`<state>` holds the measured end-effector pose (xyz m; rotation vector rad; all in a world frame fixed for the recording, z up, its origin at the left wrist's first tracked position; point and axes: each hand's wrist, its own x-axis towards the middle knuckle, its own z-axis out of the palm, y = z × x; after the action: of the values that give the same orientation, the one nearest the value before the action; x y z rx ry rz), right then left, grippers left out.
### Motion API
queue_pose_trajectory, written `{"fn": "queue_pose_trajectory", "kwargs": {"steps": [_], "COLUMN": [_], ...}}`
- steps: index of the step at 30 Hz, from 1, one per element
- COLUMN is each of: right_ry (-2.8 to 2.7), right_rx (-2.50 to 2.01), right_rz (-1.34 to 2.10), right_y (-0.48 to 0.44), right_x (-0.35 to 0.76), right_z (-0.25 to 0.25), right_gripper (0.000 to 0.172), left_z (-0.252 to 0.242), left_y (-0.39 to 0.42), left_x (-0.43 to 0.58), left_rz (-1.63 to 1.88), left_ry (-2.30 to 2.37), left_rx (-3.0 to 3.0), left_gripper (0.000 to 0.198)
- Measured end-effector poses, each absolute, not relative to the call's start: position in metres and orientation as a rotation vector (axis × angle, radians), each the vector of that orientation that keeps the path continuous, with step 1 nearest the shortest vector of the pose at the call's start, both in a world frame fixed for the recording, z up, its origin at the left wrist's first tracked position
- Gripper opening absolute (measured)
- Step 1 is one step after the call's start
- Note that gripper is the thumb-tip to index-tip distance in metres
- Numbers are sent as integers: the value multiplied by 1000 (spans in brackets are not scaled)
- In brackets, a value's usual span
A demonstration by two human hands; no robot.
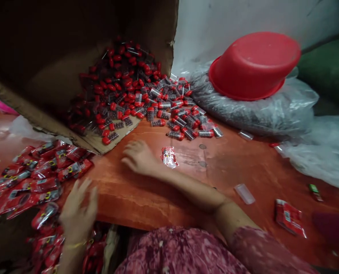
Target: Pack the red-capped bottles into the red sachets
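Observation:
My left hand (79,207) hangs over the table's front edge beside the heap of red printed packets (42,171), its fingers apart and slightly blurred. Nothing shows in it. My right hand (139,156) is low over the table in front of the carton, palm down with loosely spread fingers and nothing visible in them. Right of it lies a small stack of red printed packets (169,156). Behind both hands, many clear tubes with red caps and small dark balls inside (163,104) spill from the cardboard carton (149,23) onto the orange table (215,163).
A red plastic tub (255,66) rests upside down on a bulging clear bag (252,114) at the back right. A clear empty tube (245,194) and more red packets (289,217) lie on the right. Below the table's left edge are further red packets (51,247).

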<state>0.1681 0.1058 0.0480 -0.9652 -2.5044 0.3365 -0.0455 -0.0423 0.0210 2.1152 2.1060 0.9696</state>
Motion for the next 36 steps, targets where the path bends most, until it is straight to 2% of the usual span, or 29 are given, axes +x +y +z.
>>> {"fn": "queue_pose_trajectory", "kwargs": {"steps": [2,5,9,14,17,23,26,30,36], "right_ry": [-2332,-2199,-2300,-2247,-2204,-2143,-2083,-1973,-1571], "right_rx": [-1362,-1697,-1482,-1488,-1478,-1446,-1457,-1414,-1431], "right_rz": [246,144,144,60,41,163,206,306,899], "right_y": [128,148,148,120,102,80,73,65,67], "right_x": [216,275,317,327,324,325,332,331,295], "right_z": [37,16,-9,-17,-12,-7,-2,10,17], "right_gripper": [33,34,35,34,33,31,28,26,35], "left_z": [33,37,17,11,22,18,7,1,15], "left_y": [7,62,86,77,76,95,99,90,76], "left_x": [6,60,75,64,82,139,147,145,146], "left_rz": [950,618,342,409,470,340,338,491,732], "left_ry": [1882,1574,1529,1901,1926,1512,1573,1688,1849], "left_rx": [2346,2571,2574,2429,2422,2511,2453,2369,2152], "left_gripper": [45,44,38,40,42,36,29,29,33]}}
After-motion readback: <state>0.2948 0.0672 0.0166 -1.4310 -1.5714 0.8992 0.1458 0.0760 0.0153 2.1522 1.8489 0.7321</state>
